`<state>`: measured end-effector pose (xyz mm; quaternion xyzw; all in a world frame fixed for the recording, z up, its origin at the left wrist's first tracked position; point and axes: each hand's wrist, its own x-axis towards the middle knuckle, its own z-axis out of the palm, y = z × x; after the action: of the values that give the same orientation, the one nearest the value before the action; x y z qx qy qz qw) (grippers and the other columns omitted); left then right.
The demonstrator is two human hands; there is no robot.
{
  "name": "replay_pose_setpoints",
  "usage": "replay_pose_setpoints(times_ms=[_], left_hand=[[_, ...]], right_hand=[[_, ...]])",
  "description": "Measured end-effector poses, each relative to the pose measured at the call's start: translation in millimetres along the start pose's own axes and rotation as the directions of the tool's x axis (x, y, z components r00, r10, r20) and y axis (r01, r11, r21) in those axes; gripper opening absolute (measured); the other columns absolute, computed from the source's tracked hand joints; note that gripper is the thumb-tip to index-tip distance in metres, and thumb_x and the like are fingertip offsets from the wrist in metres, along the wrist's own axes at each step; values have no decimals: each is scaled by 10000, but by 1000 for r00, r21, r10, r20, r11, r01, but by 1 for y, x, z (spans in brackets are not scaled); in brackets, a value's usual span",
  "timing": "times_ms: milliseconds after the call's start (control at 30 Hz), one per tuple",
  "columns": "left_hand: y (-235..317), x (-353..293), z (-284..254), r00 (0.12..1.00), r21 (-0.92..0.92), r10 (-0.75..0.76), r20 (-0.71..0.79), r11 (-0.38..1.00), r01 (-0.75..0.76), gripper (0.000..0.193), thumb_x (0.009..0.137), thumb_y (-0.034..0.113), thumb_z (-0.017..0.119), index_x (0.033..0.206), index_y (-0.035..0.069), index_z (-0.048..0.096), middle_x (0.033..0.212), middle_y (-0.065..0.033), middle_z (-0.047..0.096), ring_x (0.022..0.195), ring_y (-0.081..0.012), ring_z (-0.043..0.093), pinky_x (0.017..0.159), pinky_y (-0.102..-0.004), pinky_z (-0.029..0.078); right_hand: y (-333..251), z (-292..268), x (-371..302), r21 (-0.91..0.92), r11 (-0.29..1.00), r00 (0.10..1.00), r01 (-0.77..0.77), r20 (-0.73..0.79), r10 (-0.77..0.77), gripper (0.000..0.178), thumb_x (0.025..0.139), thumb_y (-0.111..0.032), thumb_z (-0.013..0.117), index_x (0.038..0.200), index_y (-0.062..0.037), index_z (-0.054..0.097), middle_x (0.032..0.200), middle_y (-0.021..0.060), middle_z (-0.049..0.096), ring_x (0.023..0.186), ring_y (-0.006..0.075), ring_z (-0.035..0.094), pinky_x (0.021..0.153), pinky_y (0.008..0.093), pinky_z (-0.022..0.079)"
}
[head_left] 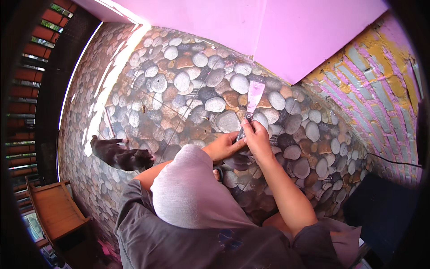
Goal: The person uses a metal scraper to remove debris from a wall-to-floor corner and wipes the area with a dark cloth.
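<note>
Two hands meet on one putty knife [253,102] near frame centre. Right hand [257,136] wrapped tight round the handle, blade pointing to 12 o'clock, blade coated pink. Left hand [226,145] at 9 o'clock of the right, fingers partly curled, fingertips touching the lower handle; a full grip cannot be told. Knife held over the pebble-pattern floor [179,98]. Pink wall [251,27] at 12 o'clock, patchy pink and yellow brick wall [371,85] at 2 o'clock. Black cat [118,154] on the floor at 9 o'clock, well apart. Wooden crate [56,210] at 8 o'clock. Grey cloth [192,193] over the knee at 6 o'clock.
</note>
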<state>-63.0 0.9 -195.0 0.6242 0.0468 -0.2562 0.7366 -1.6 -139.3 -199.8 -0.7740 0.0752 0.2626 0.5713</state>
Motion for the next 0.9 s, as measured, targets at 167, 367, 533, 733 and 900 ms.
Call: replay_pose_setpoints(times_ms=[167,367,533,733,900], left_hand=[[-79,-38,3,917,-126,-150,370,970,209,320,1014,314,534,1175,46,604,1016,38,645,880,-22,543,783,-199,444],[-107,-61,27,805,-569,-166,570,626,533,347,1013,337,520,1215,66,598,1073,56,651,908,-24,565,778,-165,417],[-126,-71,28,763,-672,-371,529,366,644,376,1002,371,518,1225,77,590,1081,34,651,904,-46,573,778,-182,427],[-132,-67,27,731,-717,-458,507,246,652,412,989,413,516,1236,89,580,1092,7,651,899,-72,582,777,-203,438],[-135,-64,30,708,-722,-492,506,207,660,442,979,448,515,1246,100,572,1100,-15,651,896,-93,589,777,-221,448]], right_hand=[[-15,-11,32,-202,978,998,56,10,-56,384,978,-262,496,1282,-29,517,949,217,681,874,358,662,806,440,506],[3,-17,102,-686,690,943,232,-16,-332,472,969,-241,464,1439,-230,432,1048,224,675,926,435,645,822,482,506],[-1,22,113,-721,594,931,358,226,-287,405,966,-256,466,1364,-275,532,937,258,661,889,447,636,800,501,498],[-14,41,126,-813,554,957,182,16,-290,510,956,-262,477,1459,-222,401,882,249,681,828,425,659,764,513,506],[-19,36,135,-838,522,943,156,-32,-332,491,958,-279,471,1443,-218,427,820,232,681,768,421,662,737,523,508]])
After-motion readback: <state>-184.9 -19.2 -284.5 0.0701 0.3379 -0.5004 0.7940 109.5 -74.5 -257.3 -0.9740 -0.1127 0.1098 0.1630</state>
